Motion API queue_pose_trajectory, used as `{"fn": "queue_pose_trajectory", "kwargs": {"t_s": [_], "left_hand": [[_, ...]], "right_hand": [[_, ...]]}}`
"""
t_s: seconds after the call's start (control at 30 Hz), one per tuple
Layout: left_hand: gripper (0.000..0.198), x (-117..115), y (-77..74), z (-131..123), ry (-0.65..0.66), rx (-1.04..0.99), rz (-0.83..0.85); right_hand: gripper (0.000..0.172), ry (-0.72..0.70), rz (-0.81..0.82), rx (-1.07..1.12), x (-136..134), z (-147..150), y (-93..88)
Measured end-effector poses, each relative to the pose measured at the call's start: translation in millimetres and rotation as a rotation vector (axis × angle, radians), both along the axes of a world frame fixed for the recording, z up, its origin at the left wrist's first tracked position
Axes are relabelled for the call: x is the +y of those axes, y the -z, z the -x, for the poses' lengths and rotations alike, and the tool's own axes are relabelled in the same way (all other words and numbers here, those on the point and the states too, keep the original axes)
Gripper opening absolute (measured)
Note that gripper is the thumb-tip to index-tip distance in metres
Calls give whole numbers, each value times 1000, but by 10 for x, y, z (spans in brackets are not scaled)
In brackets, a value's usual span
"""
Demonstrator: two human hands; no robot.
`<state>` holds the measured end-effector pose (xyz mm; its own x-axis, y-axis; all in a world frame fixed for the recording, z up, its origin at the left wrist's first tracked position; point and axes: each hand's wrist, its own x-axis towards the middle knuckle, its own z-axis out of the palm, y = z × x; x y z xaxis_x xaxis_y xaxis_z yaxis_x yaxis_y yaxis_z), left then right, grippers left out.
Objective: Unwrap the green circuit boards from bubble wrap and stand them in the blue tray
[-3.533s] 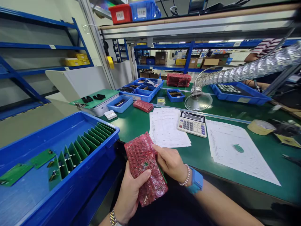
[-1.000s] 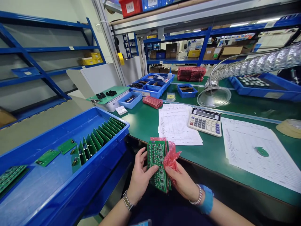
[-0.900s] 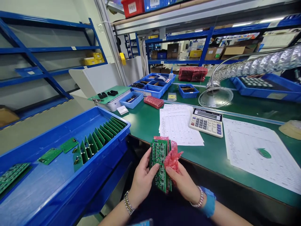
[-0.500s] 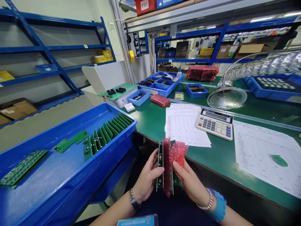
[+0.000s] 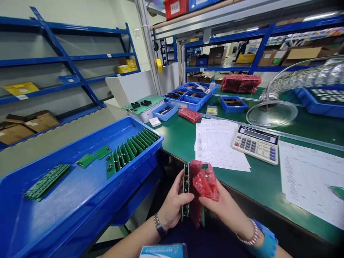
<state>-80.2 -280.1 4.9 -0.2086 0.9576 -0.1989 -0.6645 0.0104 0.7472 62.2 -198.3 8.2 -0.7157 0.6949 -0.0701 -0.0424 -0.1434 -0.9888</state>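
Green circuit board [image 5: 185,191] stands on edge at bottom middle, gripped by the closed fingers of the left hand [image 5: 174,202] — the right hand [image 5: 221,204] pinches red bubble wrap [image 5: 205,182] around it. Lower left, a blue plastic tray [image 5: 67,224] keeps green boards [image 5: 129,150] upright and apart — so they don't rub.

On our left we have a long blue tray [image 5: 67,229] with green circuit boards [image 5: 126,152] standing in a row. To the right, on the green worktop [image 5: 264,182], lie a printed sheet [image 5: 220,145], a calculator [image 5: 255,144] and a second sheet [image 5: 306,179]. Farther off we see a small red packet [image 5: 189,115], a divided blue bin [image 5: 189,96] and silvery ducting [image 5: 317,75] ending in a clear hood [image 5: 271,113]. Blue shelves [image 5: 67,57] line the far left.
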Motion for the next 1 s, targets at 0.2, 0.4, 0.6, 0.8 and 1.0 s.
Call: {"fn": "queue_pose_trajectory", "kwargs": {"t_s": [0.2,0.4,0.6,0.8,1.0], "left_hand": [[47,-218,-313,342,-26,-122,88],[39,-769,-1059,1358,-584,423,172],[39,-1068,-836,2383,-696,793,779],[54,-939,-465,2487,-581,810,966],[35,-864,-465,2476,-498,742,942]], "right_hand": [[38,221,498,30,95,-67,62],[47,317,696,-1,252,-71,161],[55,239,704,-53,227,-30,242],[76,246,762,-98,196,-27,236],[60,271,773,-98,200,-67,304]]}}
